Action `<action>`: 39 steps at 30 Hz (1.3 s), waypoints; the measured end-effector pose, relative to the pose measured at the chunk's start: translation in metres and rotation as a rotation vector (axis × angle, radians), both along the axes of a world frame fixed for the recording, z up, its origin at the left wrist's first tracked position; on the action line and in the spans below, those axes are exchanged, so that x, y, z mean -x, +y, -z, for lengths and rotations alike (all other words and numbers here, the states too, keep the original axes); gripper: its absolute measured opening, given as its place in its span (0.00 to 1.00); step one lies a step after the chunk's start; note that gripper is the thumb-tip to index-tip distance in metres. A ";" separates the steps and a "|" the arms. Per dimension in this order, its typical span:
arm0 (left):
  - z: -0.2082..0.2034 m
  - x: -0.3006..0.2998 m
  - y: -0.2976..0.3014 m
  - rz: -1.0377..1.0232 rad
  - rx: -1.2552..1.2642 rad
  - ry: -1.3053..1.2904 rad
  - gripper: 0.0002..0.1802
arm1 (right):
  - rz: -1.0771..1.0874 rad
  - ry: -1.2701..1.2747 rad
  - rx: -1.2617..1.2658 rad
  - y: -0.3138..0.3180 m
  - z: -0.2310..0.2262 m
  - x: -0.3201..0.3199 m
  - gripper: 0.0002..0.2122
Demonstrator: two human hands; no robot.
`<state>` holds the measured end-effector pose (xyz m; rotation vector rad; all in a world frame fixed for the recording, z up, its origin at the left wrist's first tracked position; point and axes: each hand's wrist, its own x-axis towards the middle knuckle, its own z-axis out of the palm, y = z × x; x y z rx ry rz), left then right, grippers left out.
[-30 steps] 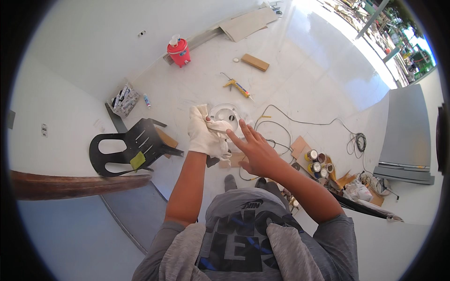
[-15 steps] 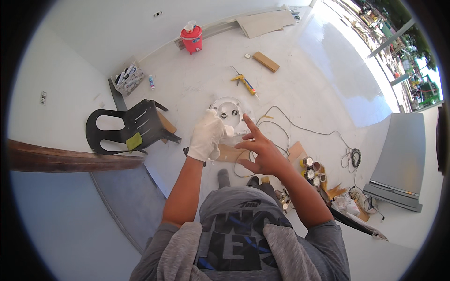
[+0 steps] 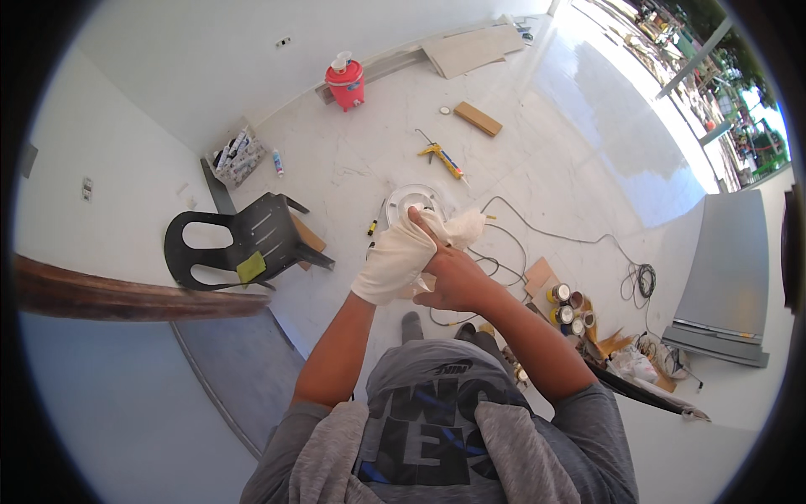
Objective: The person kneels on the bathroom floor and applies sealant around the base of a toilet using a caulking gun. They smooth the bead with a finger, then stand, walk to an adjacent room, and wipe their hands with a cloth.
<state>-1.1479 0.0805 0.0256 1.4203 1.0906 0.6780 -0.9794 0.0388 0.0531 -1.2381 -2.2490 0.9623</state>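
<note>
A white fabric glove (image 3: pixel 390 265) covers my left hand (image 3: pixel 403 248). Past its knuckles bunches more loose white fabric (image 3: pixel 462 227), apparently a second glove, pinched in my left fingers, which are partly hidden. My bare right hand (image 3: pixel 457 277) is pressed against my left, its fingers closed over the white fabric and one finger lying across the gloved hand. Beyond both hands, partly covered by them, a round white disc-shaped fixture (image 3: pixel 413 191) rests on the floor. Beside it lies a small yellow-and-black tool (image 3: pixel 373 227).
A yellow caulking gun (image 3: pixel 443 160) and a cardboard piece (image 3: pixel 478 118) lie ahead. Left stands a black plastic chair (image 3: pixel 260 231); farther back is a red water jug (image 3: pixel 345 88). A cable (image 3: pixel 579 240) loops rightward near several cans (image 3: pixel 564 312).
My right hand, spread apart from the left before, has come in against the gloved hand and closed on the white fabric. The fabric now extends farther right.
</note>
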 end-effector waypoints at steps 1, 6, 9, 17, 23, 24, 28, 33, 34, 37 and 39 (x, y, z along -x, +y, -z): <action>0.004 -0.001 0.000 0.002 0.030 -0.034 0.28 | 0.026 -0.023 -0.005 -0.003 0.000 0.004 0.25; 0.032 0.004 -0.007 0.047 -0.254 -0.011 0.30 | 0.015 0.002 -0.024 -0.011 -0.009 -0.001 0.25; 0.045 0.011 -0.010 0.201 -0.876 0.437 0.33 | -0.020 0.075 0.077 -0.012 -0.013 -0.012 0.22; 0.045 -0.009 -0.019 -0.093 0.389 -0.607 0.31 | 0.014 -0.009 -0.047 -0.017 -0.003 -0.023 0.18; 0.081 -0.023 -0.005 -0.198 -0.212 -0.201 0.21 | 0.060 -0.339 0.136 -0.025 -0.004 0.000 0.15; 0.089 -0.024 0.001 -0.220 -0.157 -0.208 0.20 | 0.037 -0.373 0.111 -0.023 -0.005 0.001 0.16; 0.094 -0.022 0.019 -0.417 0.296 -0.474 0.20 | -0.054 -0.309 0.148 -0.017 -0.008 -0.009 0.19; 0.056 -0.013 0.015 -0.194 0.554 -0.783 0.20 | -0.031 -0.017 -0.004 -0.010 -0.001 -0.029 0.14; 0.051 -0.015 0.013 -0.178 0.409 -0.700 0.20 | 0.001 -0.008 0.035 -0.009 0.002 -0.030 0.14; 0.058 -0.023 0.008 -0.133 -0.014 -0.441 0.21 | 0.007 -0.072 0.127 -0.009 0.011 -0.024 0.13; 0.077 -0.028 0.009 -0.188 -0.087 -0.375 0.19 | -0.020 -0.199 0.125 -0.011 0.016 -0.014 0.13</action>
